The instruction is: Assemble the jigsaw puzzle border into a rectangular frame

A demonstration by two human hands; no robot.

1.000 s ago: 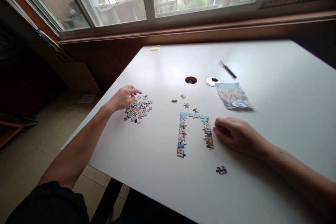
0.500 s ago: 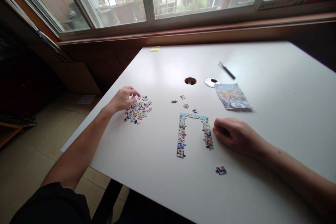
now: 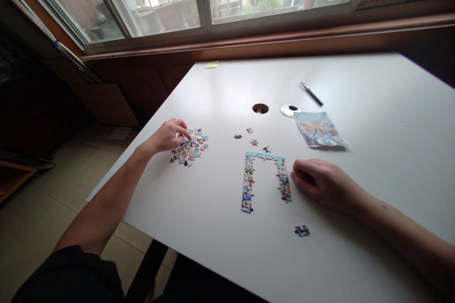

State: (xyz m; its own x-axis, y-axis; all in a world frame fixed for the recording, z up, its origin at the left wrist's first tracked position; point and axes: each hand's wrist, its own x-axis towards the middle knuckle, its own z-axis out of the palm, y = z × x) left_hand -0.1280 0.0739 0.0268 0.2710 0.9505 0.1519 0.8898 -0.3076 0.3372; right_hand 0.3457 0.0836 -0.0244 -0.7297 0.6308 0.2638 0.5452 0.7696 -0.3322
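My left hand (image 3: 174,134) reaches over a heap of jigsaw pieces (image 3: 189,151). Its index finger is stretched out and touches the pieces; nothing shows held in it. On the table's middle lies a joined puzzle border (image 3: 248,182), with a left side, a top and a shorter right side. Just right of that border rests my right hand (image 3: 322,182), its fingers loosely curled into a fist with no piece visible in it. Above the border are several loose pieces, among them a pink one (image 3: 254,142). A dark loose piece (image 3: 302,230) lies nearer me.
A creased picture sheet (image 3: 320,130) lies at the right, with a pen (image 3: 311,94) beyond it. The white table (image 3: 213,246) has a round cable hole (image 3: 260,109), its metal cover (image 3: 289,111) beside it. Yellow tape (image 3: 212,65) marks the far edge, below the window.
My left index finger has straightened and come down onto the heap. My right hand stays in place beside the border. The whole view has shifted slightly.
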